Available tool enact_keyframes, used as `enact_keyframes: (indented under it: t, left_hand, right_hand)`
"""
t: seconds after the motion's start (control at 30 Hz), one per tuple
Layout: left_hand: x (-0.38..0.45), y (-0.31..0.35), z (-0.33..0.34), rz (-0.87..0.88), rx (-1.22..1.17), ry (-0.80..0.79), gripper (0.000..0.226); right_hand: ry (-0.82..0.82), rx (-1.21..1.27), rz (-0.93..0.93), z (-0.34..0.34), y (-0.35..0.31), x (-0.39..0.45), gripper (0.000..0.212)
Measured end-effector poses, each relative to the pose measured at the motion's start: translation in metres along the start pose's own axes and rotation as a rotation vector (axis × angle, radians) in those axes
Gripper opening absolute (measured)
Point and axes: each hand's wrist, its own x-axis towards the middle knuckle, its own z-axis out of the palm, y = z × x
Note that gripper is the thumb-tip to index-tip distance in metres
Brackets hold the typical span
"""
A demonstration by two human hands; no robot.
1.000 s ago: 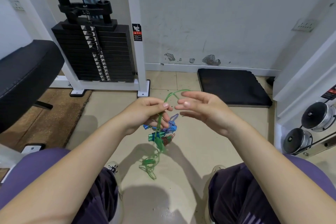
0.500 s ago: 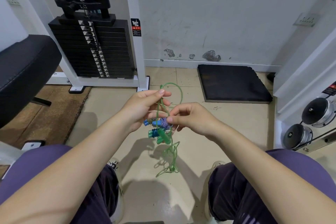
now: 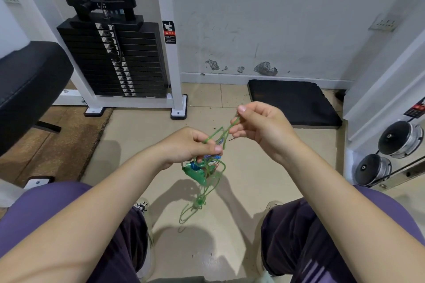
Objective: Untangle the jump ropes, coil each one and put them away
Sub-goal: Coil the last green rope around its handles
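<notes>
Left hand (image 3: pixel 195 145) clutches the tangled jump ropes (image 3: pixel 202 174) mid-air, dead centre; right hand (image 3: pixel 259 122) pinches a green loop at one o'clock. Tug too hard and the knot could tighten!

I have one wide head view, looking forward and down from close above my hands, mid-frame. The weight stack (image 3: pixel 115 57) fills the upper left, the wall (image 3: pixel 276 18) runs across the top.

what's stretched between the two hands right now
In the head view, green rope strands run taut from the left hand up to the right hand; the tangled bundle hangs below.
</notes>
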Motion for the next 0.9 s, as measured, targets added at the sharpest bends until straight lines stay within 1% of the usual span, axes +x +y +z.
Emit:
enact_keyframes:
  t: [0.17,0.23,0.33,0.37,0.4,0.43,0.5,0.53,0.57,0.67,0.73,0.8,0.9]
  left_hand:
    - [-0.002,-0.002,-0.020,-0.056,0.276,0.050,0.014]
    - [-0.005,-0.001,-0.022,-0.064,0.255,0.065,0.018]
    - [-0.006,0.002,-0.020,-0.021,0.163,0.067,0.025]
    - [-0.007,0.004,-0.018,-0.012,0.140,0.055,0.025]
    - [-0.007,0.006,-0.016,-0.001,0.120,0.028,0.027]
    - [-0.007,0.006,-0.014,0.009,0.089,-0.014,0.027]
    - [-0.008,0.008,-0.012,0.016,-0.010,-0.115,0.025]
    - [-0.008,0.008,-0.012,0.018,-0.051,-0.161,0.024]
    - [-0.009,0.008,-0.013,0.022,-0.078,-0.196,0.021]
    - [-0.008,0.004,-0.015,0.045,-0.169,-0.220,0.009]
    - [-0.006,0.002,-0.019,0.030,-0.186,-0.158,0.009]
    - [-0.007,0.003,-0.023,0.019,-0.091,-0.074,0.003]
    - [-0.010,0.007,-0.025,0.028,0.058,0.011,0.005]
  right_hand:
    - [0.246,-0.106,-0.064,-0.016,-0.005,0.003,0.016]
    - [0.323,-0.217,-0.051,-0.022,-0.005,0.005,0.022]
    - [0.382,-0.487,-0.075,-0.024,0.001,0.007,0.035]
    - [0.356,-0.545,-0.113,-0.021,0.003,0.007,0.035]
    - [0.289,-0.567,-0.152,-0.017,0.005,0.006,0.032]
    - [0.182,-0.564,-0.179,-0.012,0.007,0.005,0.027]
    - [-0.072,-0.543,-0.163,-0.003,0.012,0.000,0.016]
    - [-0.169,-0.538,-0.134,0.001,0.014,-0.002,0.014]
    - [-0.228,-0.543,-0.112,0.003,0.017,-0.003,0.014]
    - [-0.275,-0.597,-0.096,0.004,0.020,-0.002,0.019]
    - [-0.290,-0.616,-0.064,0.003,0.022,-0.001,0.019]
    - [-0.291,-0.633,-0.027,0.002,0.022,-0.001,0.014]
    - [-0.258,-0.737,-0.013,-0.001,0.021,0.002,0.009]
